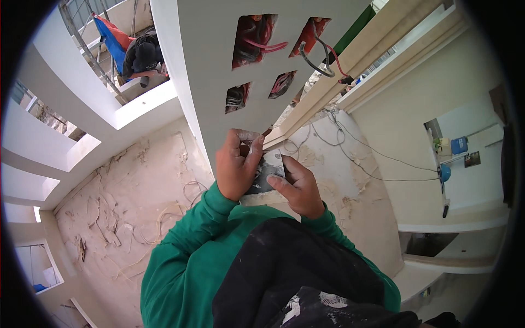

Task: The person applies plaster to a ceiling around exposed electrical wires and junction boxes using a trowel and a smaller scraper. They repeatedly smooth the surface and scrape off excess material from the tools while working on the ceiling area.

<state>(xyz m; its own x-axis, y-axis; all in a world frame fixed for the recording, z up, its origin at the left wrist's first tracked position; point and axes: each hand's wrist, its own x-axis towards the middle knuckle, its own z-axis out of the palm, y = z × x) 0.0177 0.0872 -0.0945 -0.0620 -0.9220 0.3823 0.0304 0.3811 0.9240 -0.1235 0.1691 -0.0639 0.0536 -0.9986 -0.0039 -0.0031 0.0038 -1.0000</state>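
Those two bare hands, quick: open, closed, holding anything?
Left hand: closed, fingertips pinching a slim brown object, too small to identify.
Right hand: closed on a flat grey plate smeared with white.

Wires [270, 47] jut from wall [208, 71] beyond hands [239, 164] [301, 188]; open air at left.

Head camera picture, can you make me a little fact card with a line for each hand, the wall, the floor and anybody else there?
Right hand: gripping a flat dark plate with whitish smears
Left hand: fingers curled, close by the plate; can't tell if it holds anything
Sleeves: green
Wall: pale, four cut openings, pink wires poking from one
Floor: dusty, with loose cords and scraps
Somebody else: upper left, dark cap, bending down
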